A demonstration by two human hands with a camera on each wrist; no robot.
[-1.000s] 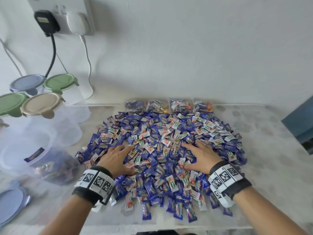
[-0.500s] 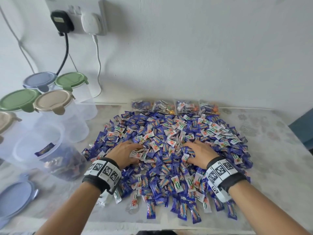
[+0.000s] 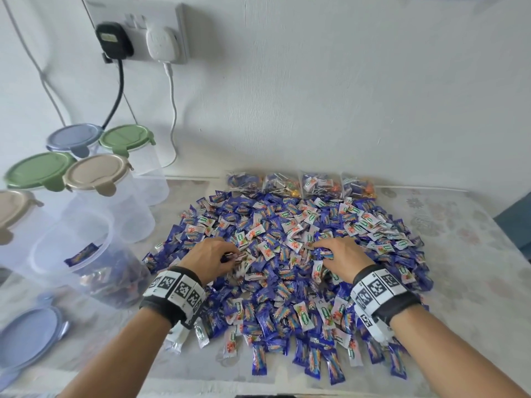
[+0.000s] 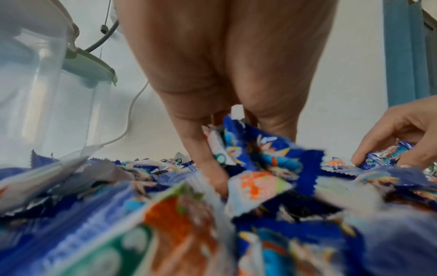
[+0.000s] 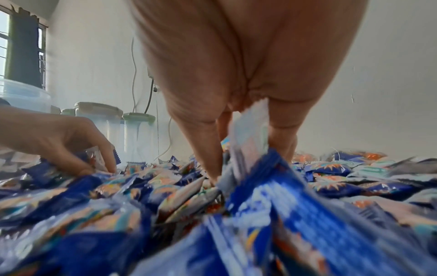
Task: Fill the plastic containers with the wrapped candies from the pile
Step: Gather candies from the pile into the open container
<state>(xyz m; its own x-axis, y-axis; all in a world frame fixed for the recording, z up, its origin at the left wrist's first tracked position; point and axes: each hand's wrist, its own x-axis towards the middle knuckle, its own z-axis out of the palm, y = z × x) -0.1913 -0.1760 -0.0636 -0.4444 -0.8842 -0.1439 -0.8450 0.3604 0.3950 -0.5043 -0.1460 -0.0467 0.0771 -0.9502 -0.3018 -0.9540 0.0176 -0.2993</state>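
a wide pile of wrapped candies [image 3: 290,254], blue & white wrappers, is spread over the middle of the table [image 3: 465,282], reaching back to four clear bags of lollipops [image 3: 298,183] lined up against the wall.

both hands are sunk into the pile, palms down. the left hand [image 3: 211,257] is curled, w/ a few wrappers gathered under its fingers; from the left wrist cam, blue and white wrappers [image 4: 248,149] are seen bunched between thumb and fingers. the right hand [image 3: 340,258] is curled the same way near the pile's centre, w/ a white wrapper [image 5: 250,134] and blue ones caught between thumb and fingers. a gap of candies is left between the two hands. marker bands are worn on both wrists.

an open clear plastic container [image 3: 83,259] is placed left of the pile, close to the left hand, partly filled w/ candies at the bottom; one blue candy is seen near its rim. its blue lid [image 3: 26,340] is laid flat on the table at the near-left corner. behind it, more clear containers are stood closed: lids in beige [image 3: 96,172], green [image 3: 40,169], blue [image 3: 73,136] and green [image 3: 126,136]; another beige lid is cut off at the left edge.

on the wall, a black plug [image 3: 113,38] and a white plug [image 3: 162,40] are fitted in a socket, cables hung down behind the containers.
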